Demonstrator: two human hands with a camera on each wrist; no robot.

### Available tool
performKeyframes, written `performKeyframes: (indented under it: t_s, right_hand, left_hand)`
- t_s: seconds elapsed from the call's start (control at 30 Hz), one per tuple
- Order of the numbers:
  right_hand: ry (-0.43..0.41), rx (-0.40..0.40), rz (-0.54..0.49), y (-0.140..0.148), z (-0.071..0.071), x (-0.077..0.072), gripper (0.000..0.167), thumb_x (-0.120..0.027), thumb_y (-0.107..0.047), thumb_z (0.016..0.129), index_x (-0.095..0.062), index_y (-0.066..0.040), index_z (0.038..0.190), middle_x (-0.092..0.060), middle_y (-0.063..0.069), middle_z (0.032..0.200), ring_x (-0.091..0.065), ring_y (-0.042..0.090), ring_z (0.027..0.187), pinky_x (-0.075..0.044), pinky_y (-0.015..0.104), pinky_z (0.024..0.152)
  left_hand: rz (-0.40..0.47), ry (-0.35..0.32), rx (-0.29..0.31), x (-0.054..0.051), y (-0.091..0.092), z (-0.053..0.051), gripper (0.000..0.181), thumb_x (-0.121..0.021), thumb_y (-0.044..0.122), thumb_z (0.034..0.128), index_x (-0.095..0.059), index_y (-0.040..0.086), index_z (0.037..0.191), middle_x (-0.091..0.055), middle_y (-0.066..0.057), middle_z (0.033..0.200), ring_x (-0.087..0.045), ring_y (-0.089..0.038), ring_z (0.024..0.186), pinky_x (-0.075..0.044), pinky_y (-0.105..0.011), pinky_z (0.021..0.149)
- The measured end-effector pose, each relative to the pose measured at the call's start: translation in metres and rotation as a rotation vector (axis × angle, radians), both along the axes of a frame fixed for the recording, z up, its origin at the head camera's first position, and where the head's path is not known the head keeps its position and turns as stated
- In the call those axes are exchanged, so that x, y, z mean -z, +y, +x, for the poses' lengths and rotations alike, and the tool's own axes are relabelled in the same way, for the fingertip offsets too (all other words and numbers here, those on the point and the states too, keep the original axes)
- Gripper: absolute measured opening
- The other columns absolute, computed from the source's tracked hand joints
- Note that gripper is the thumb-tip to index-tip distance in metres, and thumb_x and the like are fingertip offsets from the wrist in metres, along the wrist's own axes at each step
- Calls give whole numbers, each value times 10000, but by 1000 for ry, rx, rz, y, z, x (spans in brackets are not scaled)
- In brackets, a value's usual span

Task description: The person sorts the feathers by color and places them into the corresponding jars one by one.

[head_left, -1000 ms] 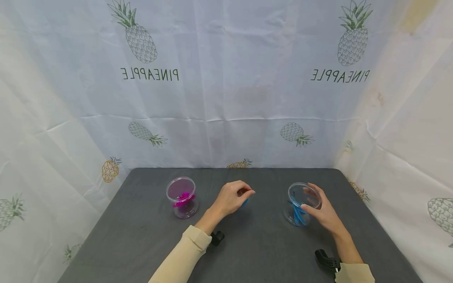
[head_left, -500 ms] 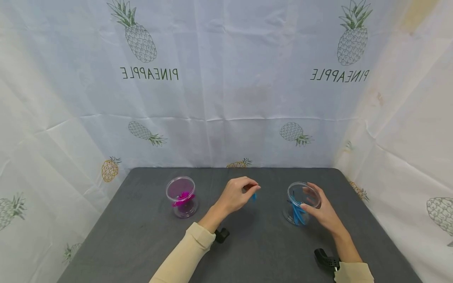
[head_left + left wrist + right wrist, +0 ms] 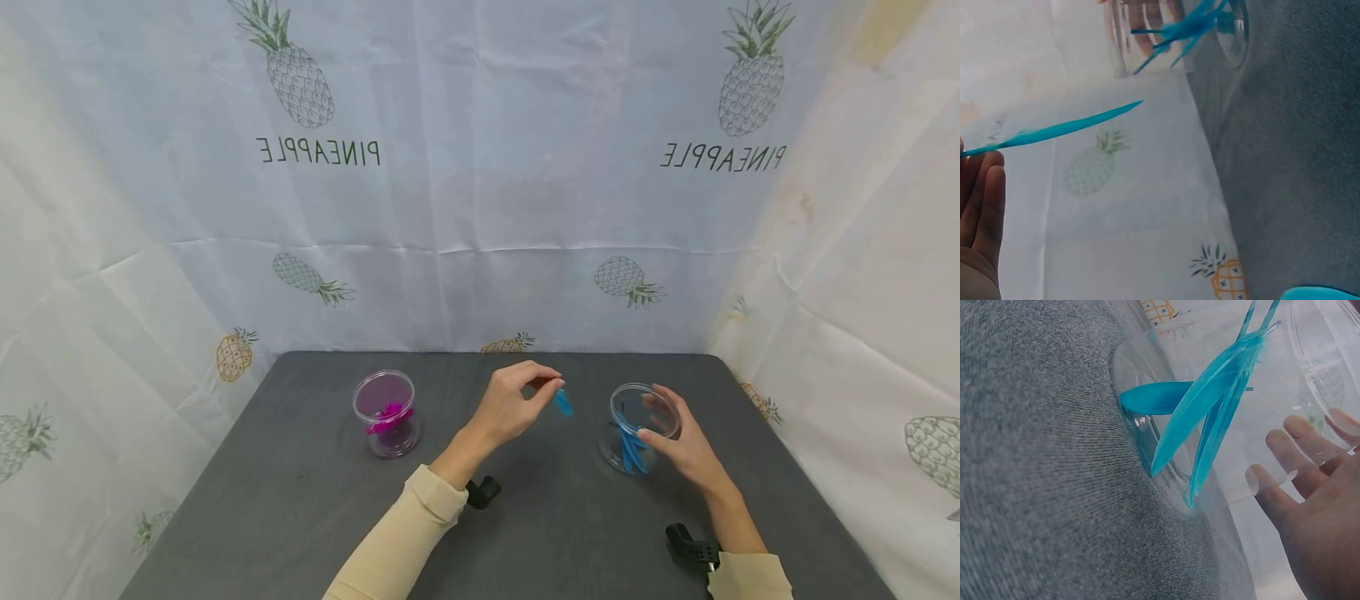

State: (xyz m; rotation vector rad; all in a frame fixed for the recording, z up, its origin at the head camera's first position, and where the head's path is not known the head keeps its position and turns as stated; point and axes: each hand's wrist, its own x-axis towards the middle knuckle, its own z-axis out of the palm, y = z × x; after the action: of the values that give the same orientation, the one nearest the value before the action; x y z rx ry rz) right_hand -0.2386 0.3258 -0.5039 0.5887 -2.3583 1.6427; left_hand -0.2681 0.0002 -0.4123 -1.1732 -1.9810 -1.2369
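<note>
My left hand (image 3: 513, 404) pinches a blue feather (image 3: 564, 403) by its quill end, above the table and left of the right-hand jar. In the left wrist view the feather (image 3: 1066, 129) stretches from the fingertips towards the jar. My right hand (image 3: 686, 442) grips the side of a clear jar (image 3: 617, 457) that stands upright on the table. Several blue feathers (image 3: 1207, 406) lean inside this jar, tips down and quills up. Part of the right fingers shows through the clear wall.
Further left on the dark grey table (image 3: 285, 483) stands another clear jar (image 3: 393, 450), with magenta feather-like pieces (image 3: 390, 417) inside. A blue edge (image 3: 1319, 294) shows at the bottom of the left wrist view. A pineapple-print cloth (image 3: 480, 200) hangs behind the table.
My left hand has moved right and slightly away from me, carrying the blue feather closer to the right-hand jar. More of the feather shows now. The right hand and both jars have stayed put.
</note>
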Motion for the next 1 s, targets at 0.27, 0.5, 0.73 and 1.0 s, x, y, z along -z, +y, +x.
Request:
performKeyframes:
  t_s: [0.27, 0.5, 0.73, 1.0]
  right_hand:
    - [20, -7, -5, 0, 0, 0, 780, -629, 75, 948, -185, 10, 1585, -371, 298, 1460, -410, -20, 1316, -361, 89, 1018]
    - [5, 11, 16, 1, -1, -1, 775, -631, 49, 960, -180, -1, 1588, -354, 333, 1471, -395, -52, 1310, -348, 71, 1015]
    - [-3, 19, 21, -1, -1, -2, 778, -638, 48, 955, -181, 5, 1584, -359, 326, 1474, -393, -54, 1304, -349, 68, 1013]
    - [-27, 57, 43, -3, 3, -4, 799, -669, 22, 949, -189, -11, 1587, -389, 287, 1482, -378, -46, 1288, -348, 61, 993]
  left_hand:
    - [98, 26, 35, -10, 12, 0, 96, -707, 40, 950, -743, 5, 1032, -730, -74, 943, -676, -112, 793, -546, -160, 750]
    - [173, 38, 41, -15, 24, 1, 99, -712, 13, 937, -745, 6, 1030, -735, -89, 943, -696, -134, 815, -564, -185, 772]
    - [233, 9, 53, -13, 35, 2, 96, -714, 8, 930, -740, 7, 1022, -733, -102, 930, -694, -151, 822, -575, -211, 787]
    - [261, -37, 47, -6, 49, 0, 104, -715, 25, 938, -737, 8, 1038, -737, -110, 940, -697, -154, 821, -577, -217, 791]
